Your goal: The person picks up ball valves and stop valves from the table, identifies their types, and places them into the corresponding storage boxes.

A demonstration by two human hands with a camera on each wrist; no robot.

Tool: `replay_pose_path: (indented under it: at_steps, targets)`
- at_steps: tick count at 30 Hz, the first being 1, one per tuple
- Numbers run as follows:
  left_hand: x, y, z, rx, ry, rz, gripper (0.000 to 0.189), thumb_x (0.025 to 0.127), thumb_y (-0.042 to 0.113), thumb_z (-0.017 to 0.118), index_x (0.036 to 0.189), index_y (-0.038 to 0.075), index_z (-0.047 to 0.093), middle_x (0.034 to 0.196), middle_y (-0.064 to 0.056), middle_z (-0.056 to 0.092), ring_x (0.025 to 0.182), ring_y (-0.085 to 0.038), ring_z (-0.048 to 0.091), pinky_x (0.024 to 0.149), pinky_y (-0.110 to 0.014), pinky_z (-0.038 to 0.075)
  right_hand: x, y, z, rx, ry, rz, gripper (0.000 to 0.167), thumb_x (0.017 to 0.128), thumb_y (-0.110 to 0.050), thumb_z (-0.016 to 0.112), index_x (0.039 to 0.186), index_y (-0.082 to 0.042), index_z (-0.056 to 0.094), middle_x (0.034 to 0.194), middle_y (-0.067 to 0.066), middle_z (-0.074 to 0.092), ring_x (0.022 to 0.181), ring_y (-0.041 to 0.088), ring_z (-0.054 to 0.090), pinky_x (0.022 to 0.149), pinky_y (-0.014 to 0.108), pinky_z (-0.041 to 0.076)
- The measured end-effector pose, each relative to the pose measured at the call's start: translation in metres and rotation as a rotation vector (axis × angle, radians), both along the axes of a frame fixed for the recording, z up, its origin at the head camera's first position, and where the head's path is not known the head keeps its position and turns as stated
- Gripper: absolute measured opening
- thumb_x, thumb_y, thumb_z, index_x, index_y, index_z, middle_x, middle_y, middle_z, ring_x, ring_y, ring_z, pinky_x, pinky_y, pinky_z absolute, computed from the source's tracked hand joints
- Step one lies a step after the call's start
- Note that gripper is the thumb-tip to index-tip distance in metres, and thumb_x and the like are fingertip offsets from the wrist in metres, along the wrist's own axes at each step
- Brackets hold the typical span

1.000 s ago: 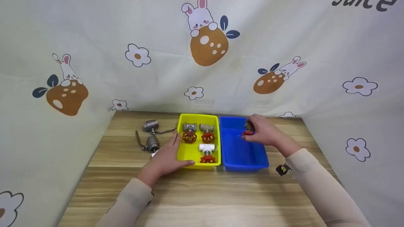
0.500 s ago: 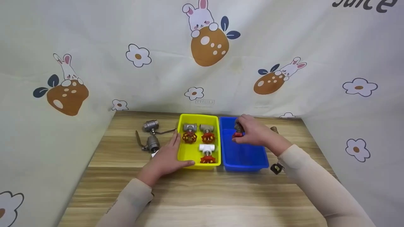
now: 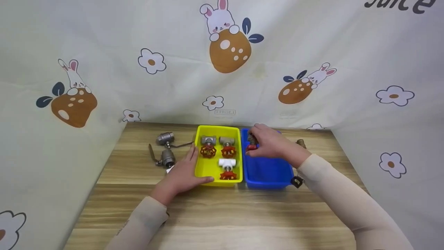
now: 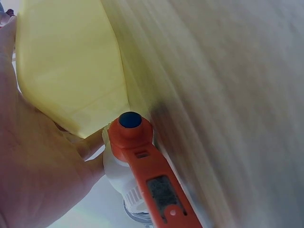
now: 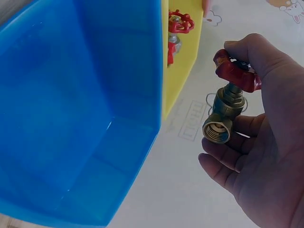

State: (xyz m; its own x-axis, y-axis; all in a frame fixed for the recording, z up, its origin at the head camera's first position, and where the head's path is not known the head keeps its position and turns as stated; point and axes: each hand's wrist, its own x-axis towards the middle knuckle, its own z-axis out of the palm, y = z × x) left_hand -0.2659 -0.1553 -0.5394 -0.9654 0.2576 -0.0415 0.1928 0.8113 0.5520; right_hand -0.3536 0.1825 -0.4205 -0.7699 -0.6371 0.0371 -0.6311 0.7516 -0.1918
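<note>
My right hand (image 3: 270,142) holds a brass gate valve (image 3: 252,139) with a red handwheel over the blue bin (image 3: 269,183), near its left wall. In the right wrist view, thumb and fingers grip this valve (image 5: 228,107), its threaded opening exposed. My left hand (image 3: 182,173) lies against the yellow bin (image 3: 208,175), thumb at the front rim and fingers straight along the left side. Inside that bin are two grey metal gate valves (image 3: 208,140) and a white one (image 3: 227,164), all with red handwheels. A white valve with an orange lever (image 4: 156,175) shows beside the left hand in the left wrist view.
Two metal ball valves (image 3: 168,157) with long levers lie on the wooden table (image 3: 222,215), left of the yellow bin. Right of the blue bin, a brass fitting (image 3: 301,143) is partly hidden by the right arm. A patterned cloth wall (image 3: 173,90) stands behind.
My right hand has carried the brass gate valve leftward across the blue bin toward the yellow one, uncovering the brass fitting at right. The left hand stays still.
</note>
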Motion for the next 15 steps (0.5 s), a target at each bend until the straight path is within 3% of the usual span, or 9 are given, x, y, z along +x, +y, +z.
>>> replay_pose_path:
  at_steps: [15]
  targets:
    - [-0.001,0.0,-0.001,0.007,0.009,-0.011,0.133,0.088,0.078,0.077,0.178,0.008,0.01,0.185,-0.016,0.0,0.16,-0.051,0.033,0.126,-0.064,0.035,0.002,-0.03,0.004,0.046,0.004,0.062,0.064,0.09,-0.051,0.088,0.131,-0.007,0.064,0.113,0.005,0.059,0.105,0.026,0.056,0.088,0.042,0.054]
